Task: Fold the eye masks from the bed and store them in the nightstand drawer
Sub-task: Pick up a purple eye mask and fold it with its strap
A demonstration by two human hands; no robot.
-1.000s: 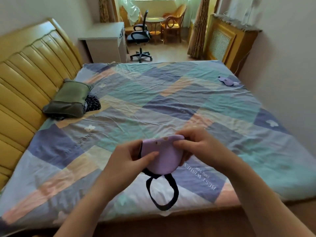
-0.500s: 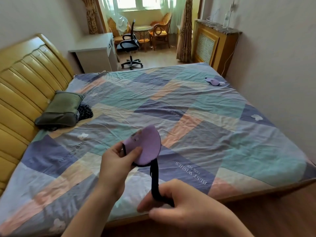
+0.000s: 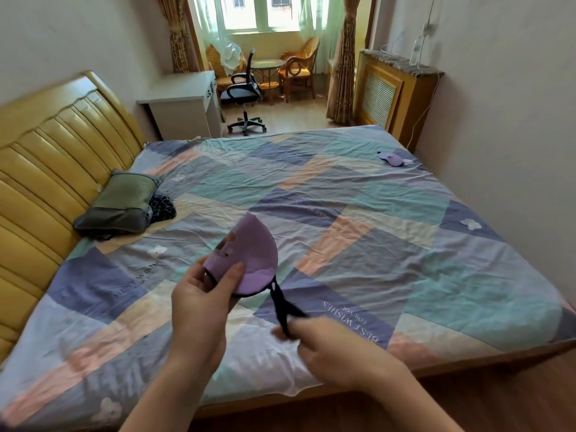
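Above the patchwork bedspread (image 3: 358,213), left hand (image 3: 199,304) pinches a folded purple eye mask (image 3: 249,260) while right hand (image 3: 330,347) grips its black strap (image 3: 282,307), likely tucked in next.

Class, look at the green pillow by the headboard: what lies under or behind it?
A dark checked cloth pokes out from beside the green rectangular pillow, on the patchwork bedsheet. How far the cloth reaches beneath is covered by the pillow.

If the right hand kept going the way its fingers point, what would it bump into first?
Probably the left hand. The right hand, pinching the black strap, points left and slightly up toward it, with the folded purple eye mask just above. Depth is hard to judge.
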